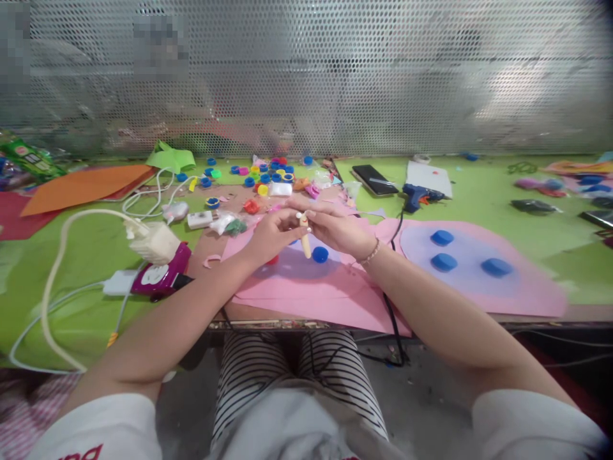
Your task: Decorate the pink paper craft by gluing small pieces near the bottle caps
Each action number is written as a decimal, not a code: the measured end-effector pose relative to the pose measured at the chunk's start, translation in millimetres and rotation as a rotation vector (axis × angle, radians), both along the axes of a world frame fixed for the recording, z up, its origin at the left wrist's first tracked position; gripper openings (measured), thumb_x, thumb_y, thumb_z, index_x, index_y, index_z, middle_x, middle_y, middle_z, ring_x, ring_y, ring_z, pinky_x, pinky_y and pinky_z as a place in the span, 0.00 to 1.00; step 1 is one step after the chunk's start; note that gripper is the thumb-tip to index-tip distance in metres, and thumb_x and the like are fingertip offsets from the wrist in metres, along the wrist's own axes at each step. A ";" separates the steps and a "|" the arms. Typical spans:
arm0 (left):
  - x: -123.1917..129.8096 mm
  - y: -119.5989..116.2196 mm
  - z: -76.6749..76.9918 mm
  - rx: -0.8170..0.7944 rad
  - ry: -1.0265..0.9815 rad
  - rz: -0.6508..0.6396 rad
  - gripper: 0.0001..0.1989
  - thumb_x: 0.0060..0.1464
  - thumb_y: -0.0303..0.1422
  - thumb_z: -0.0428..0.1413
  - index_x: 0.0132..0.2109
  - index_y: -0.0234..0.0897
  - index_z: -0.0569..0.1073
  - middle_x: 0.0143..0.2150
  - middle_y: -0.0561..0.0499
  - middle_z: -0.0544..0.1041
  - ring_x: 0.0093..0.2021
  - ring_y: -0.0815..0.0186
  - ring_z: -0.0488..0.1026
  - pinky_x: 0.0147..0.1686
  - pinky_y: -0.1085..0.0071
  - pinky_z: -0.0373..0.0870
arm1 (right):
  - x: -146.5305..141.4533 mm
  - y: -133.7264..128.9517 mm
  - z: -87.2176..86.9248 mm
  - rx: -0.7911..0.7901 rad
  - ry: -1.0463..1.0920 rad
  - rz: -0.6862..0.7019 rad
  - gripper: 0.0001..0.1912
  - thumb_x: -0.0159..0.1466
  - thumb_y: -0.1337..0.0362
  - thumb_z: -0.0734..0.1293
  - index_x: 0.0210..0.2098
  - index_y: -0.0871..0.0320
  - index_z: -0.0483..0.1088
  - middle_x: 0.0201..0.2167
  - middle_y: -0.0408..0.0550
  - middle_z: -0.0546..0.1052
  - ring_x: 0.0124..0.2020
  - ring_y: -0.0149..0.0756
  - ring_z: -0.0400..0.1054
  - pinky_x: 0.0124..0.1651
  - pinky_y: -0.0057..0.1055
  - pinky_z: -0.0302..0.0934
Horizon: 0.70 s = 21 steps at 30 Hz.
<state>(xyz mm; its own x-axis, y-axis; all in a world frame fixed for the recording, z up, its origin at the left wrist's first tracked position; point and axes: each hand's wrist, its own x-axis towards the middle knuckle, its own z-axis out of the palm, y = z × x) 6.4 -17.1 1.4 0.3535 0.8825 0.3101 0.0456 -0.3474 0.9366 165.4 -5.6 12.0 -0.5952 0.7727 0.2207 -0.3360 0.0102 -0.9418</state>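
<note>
My left hand point(274, 235) and my right hand point(341, 229) meet over the middle of the desk, both with fingers closed on a small cream stick-shaped piece point(306, 245). White round bits and a red mark show near its top. Below them lies a pink paper shape point(282, 289) with a lilac patch point(297, 267). A blue bottle cap point(320, 255) sits on the patch, just right of the stick. Partly covered by my left hand is a red piece point(272, 259). To the right, three blue caps point(444, 262) rest on another pink and lilac paper shape point(531, 291).
Several loose coloured caps point(276, 177) lie at the back. A blue glue gun point(416, 196) and a phone point(374, 179) are behind my right hand. On the left stands a purple power strip point(165, 275) with cables. A perforated metal screen point(306, 76) closes the far side.
</note>
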 end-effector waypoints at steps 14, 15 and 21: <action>-0.1 -0.5 1.8 0.012 0.002 0.011 0.08 0.45 0.33 0.59 0.34 0.36 0.70 0.28 0.54 0.72 0.28 0.73 0.67 0.28 0.75 0.65 | -1.7 0.9 -4.1 0.039 -0.067 -0.080 0.17 0.63 0.67 0.60 0.50 0.55 0.68 0.54 0.47 0.68 0.53 0.32 0.62 0.57 0.33 0.57; 0.0 -0.6 1.8 0.008 0.002 0.014 0.09 0.44 0.33 0.59 0.34 0.36 0.70 0.28 0.54 0.72 0.28 0.73 0.67 0.28 0.75 0.65 | -1.8 1.3 -4.2 0.039 -0.073 -0.082 0.17 0.63 0.66 0.59 0.51 0.56 0.68 0.53 0.47 0.68 0.52 0.32 0.63 0.56 0.33 0.57; 0.4 0.3 1.0 -0.010 -0.008 0.025 0.10 0.44 0.33 0.59 0.35 0.35 0.71 0.28 0.54 0.72 0.28 0.73 0.68 0.29 0.74 0.65 | -2.6 4.2 -5.7 0.027 -0.060 -0.057 0.18 0.66 0.65 0.54 0.52 0.59 0.66 0.47 0.49 0.72 0.46 0.31 0.65 0.53 0.33 0.60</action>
<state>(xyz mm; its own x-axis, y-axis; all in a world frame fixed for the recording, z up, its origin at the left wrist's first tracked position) 6.7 -16.7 2.4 0.3286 0.8942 0.3040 0.0466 -0.3368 0.9404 162.8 -1.4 6.3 -0.5628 0.8001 0.2078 -0.2774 0.0540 -0.9592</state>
